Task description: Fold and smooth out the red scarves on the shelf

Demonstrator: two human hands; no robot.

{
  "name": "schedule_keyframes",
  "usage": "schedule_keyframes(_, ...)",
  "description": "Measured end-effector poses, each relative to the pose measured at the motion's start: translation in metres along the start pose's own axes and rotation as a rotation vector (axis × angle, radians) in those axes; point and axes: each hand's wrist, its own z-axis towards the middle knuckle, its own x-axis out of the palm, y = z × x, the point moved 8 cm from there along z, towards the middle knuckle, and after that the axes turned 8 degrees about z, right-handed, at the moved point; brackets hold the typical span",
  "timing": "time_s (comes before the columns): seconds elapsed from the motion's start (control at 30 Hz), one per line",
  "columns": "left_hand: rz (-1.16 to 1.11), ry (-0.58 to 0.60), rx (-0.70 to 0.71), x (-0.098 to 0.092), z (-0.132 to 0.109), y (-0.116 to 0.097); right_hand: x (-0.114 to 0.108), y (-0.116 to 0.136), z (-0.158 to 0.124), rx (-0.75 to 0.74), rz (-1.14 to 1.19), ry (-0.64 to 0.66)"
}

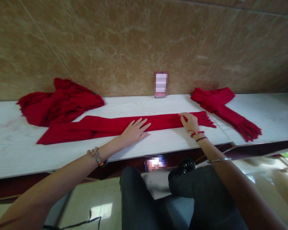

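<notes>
A long red scarf (105, 126) lies stretched across the white counter, folded lengthwise into a narrow strip. Its fringe spreads at the right end, while the left end is wider and a little rumpled. Flat on the middle of the strip rests my left hand (134, 130), fingers spread, with a ring on one finger. Close to the fringe, my right hand (190, 121) has thumb and fingers drawn together at the scarf's far edge, pinching the cloth. The fingertips of that hand are partly hidden by their curl.
A crumpled red scarf (62, 103) sits at the back left of the counter (129, 103). Another red scarf (220, 107), folded over itself, lies at the right. A small blurred card or box (161, 84) stands against the brown marbled wall (115, 48). My knees are below the front edge.
</notes>
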Motion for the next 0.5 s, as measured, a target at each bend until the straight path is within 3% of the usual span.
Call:
schedule_keyframes(0.23,-0.010,-0.011,0.005,0.005,-0.014,0.007,-0.026,-0.017,0.011,0.053,-0.076,-0.238)
schedule_keyframes(0.5,0.006,-0.026,0.029,0.006,-0.013,0.007,-0.016,0.009,0.013,-0.094,-0.179,-0.117)
